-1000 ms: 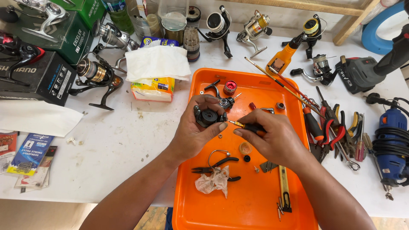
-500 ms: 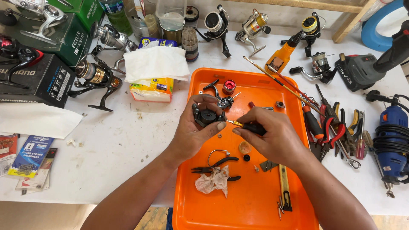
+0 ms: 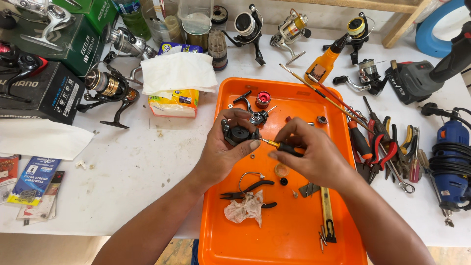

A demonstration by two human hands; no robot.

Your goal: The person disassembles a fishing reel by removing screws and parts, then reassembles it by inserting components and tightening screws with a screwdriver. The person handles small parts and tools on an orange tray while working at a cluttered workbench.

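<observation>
Low in the frame, black pliers (image 3: 245, 189) and a crumpled rag (image 3: 244, 208) lie on the orange tray (image 3: 289, 245). Above them, at the tray's centre, the left hand (image 3: 223, 152) is curled shut around a small black reel body (image 3: 239, 133), thumb pressed to its side. The right hand (image 3: 309, 157) pinches a small screwdriver (image 3: 279, 145), its tip just at the body. The part looks stiff, light and probably greasy (so slippery); gripping its flat flanks seems safest. A red cap (image 3: 263, 98) sits further up the tray. Along the worktop (image 3: 142, 167) at the upper frame stand several spinning reels (image 3: 289, 29).
</observation>
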